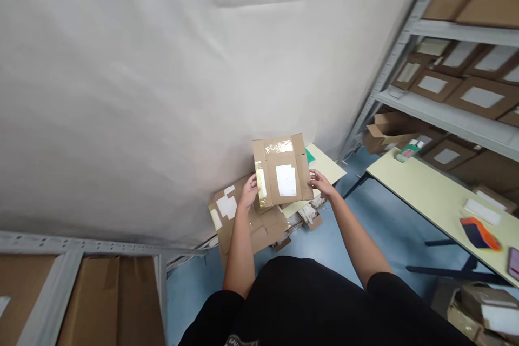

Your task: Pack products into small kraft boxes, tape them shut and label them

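Observation:
A flattened cardboard box (270, 175) with a white label and shiny clear tape is held up in front of me between both hands. My left hand (248, 192) grips its left edge, fingers closed on the board. On the opposite edge, my right hand (320, 183) pinches the cardboard near the lower right corner. Behind and below it, more flattened cardboard (259, 227) with white labels leans by the wall. A pale yellow table (330, 165) is partly hidden behind the held box, with a green item (310, 157) on it.
To the right stands a long pale table (421, 189) bearing a green-and-white bottle (409, 150), an orange and dark blue item (480, 233) and a phone (514, 262). Metal shelves (458, 119) with labelled boxes rise behind it. Another shelf rack (73, 281) is at lower left.

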{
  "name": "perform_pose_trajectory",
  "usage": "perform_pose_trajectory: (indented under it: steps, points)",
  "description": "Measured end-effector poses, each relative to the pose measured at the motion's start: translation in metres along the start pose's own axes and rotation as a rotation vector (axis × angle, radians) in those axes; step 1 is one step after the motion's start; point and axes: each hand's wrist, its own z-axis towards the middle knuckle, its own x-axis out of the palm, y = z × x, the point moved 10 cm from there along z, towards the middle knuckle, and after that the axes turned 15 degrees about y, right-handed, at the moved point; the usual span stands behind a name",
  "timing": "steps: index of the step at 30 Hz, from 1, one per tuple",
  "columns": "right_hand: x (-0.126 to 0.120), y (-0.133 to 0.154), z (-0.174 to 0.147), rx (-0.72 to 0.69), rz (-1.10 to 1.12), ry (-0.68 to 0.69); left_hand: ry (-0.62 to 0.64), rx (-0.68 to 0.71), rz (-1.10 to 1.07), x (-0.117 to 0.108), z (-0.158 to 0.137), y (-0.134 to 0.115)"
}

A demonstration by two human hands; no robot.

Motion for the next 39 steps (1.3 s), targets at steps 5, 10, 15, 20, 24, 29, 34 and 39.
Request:
perform_pose_trajectory:
  steps: [5, 10, 15, 20, 24, 29, 34, 39]
  points:
    - [-0.133, 0.016, -0.087, -0.078, 0.042, -0.185, 0.136, -0.046, 0.029, 0.134, 0.092, 0.007]
    - [-0.252, 0.023, -0.195, -0.137, 0.092, -0.416, 0.414, -0.078, 0.063, 0.294, 0.179, 0.011]
    - [-0.336, 0.023, -0.296, -0.150, 0.143, -0.611, 0.632, -0.144, 0.053, 0.431, 0.245, 0.023]
    - [-0.395, 0.022, -0.361, -0.164, 0.156, -0.763, 0.805, -0.209, 0.023, 0.535, 0.300, 0.053]
    - [-0.438, 0.019, -0.387, -0.144, 0.161, -0.868, 0.934, -0.246, -0.011, 0.604, 0.346, 0.080]
    - [-0.489, 0.010, -0.397, -0.113, 0.179, -1.009, 1.030, -0.262, -0.026, 0.672, 0.408, 0.104]
    - [-0.530, -0.004, -0.398, -0.112, 0.249, -1.114, 1.057, -0.311, 0.077, 0.727, 0.458, 0.126]
    - [-0.578, -0.020, -0.403, -0.092, 0.261, -1.180, 1.100, -0.303, 0.167, 0.779, 0.495, 0.146]
